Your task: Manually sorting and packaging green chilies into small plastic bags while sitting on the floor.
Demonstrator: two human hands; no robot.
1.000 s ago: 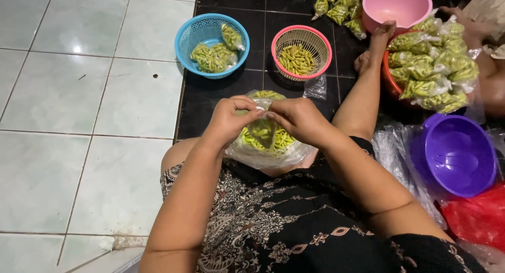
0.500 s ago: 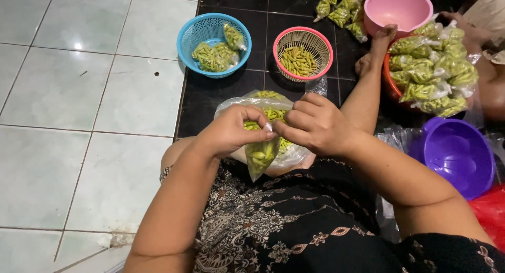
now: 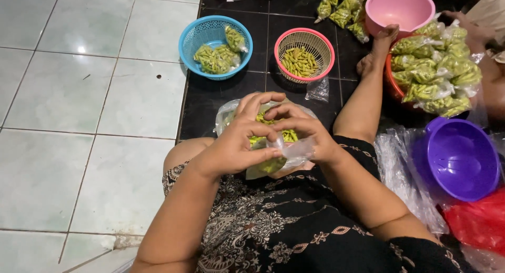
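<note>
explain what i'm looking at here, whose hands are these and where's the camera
The camera sits on a person's head and looks down at their own lap and two bare hands; there is no machine. The left hand and right hand meet over a small clear plastic bag with yellow-green pieces inside, both pinching its top. Under them, on the lap, lies a bigger open bag of the same pieces. On the dark tiled floor ahead stand a blue basket holding filled bags, a pink basket with loose pieces, a pink bowl, and a heap of filled bags. A purple bowl lies at the right. The arm reaching toward the pink bowl belongs to someone else.
</note>
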